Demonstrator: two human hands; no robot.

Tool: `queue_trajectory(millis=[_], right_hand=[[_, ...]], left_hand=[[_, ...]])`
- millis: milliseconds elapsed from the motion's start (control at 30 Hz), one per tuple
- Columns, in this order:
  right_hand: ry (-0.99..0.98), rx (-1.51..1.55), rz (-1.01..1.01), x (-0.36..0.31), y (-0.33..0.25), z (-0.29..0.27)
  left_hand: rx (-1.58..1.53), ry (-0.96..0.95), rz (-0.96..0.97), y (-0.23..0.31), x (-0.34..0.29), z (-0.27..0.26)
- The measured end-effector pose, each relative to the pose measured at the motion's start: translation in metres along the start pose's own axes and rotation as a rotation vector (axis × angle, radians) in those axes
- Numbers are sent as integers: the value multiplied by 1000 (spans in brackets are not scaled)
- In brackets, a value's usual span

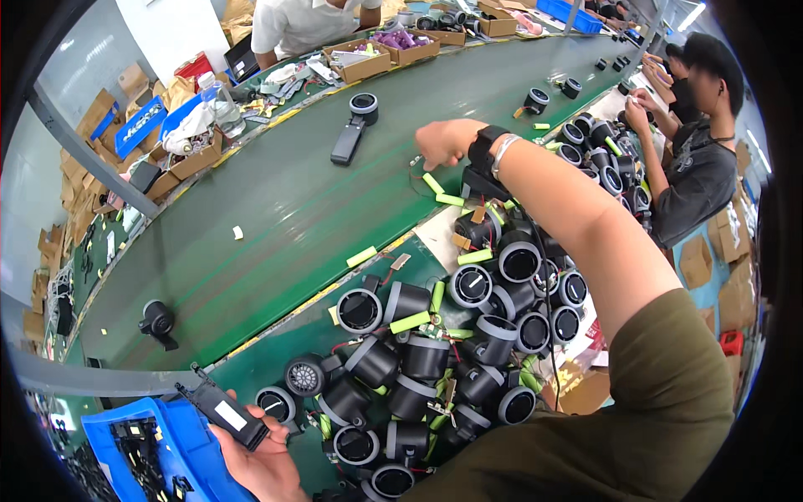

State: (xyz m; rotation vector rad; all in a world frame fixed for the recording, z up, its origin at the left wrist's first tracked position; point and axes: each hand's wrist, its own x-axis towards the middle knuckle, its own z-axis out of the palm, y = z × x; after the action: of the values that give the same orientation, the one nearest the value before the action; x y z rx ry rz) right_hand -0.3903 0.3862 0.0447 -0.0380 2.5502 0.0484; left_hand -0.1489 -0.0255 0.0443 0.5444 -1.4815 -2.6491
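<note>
Though its weight cannot be read from sight, the long, flat, black plastic casing with a white label looks light and stiff, its smooth faces perhaps a little slippery and the thin prongs at its far end probably the part that would snap first. It lies between seven and eight o'clock from the centre of the view, tilted with those prongs toward half past ten, so the broad long sides near the label seem the best place to take hold. The left grip does about that: thumb and fingers are closed around the nearer end, parted only by the casing's width, with the blue plastic bin at nine o'clock from it. Toward one o'clock, the right grip reaches over the green conveyor belt, fingers curled; thin wires show just beside the fingertips, but whether it pinches them I cannot tell. The small lime-green cylindrical cells at about seven o'clock from that hand look rigid and light; their wires seem the fragile part, so the cell bodies would be safer to hold.
</note>
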Motion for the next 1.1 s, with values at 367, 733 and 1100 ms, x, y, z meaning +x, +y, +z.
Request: queue_trajectory(millis=[367, 733, 1100], right_hand=[[-148, 998, -207, 20, -28, 16], [-363, 1574, -481, -69, -160, 41], [-5, 1290, -682, -84, -199, 57]], left_hand=[[19, -120, -60, 3, 19, 41], [67, -212, -354, -40, 57, 70], [91, -226, -283, -44, 49, 77]])
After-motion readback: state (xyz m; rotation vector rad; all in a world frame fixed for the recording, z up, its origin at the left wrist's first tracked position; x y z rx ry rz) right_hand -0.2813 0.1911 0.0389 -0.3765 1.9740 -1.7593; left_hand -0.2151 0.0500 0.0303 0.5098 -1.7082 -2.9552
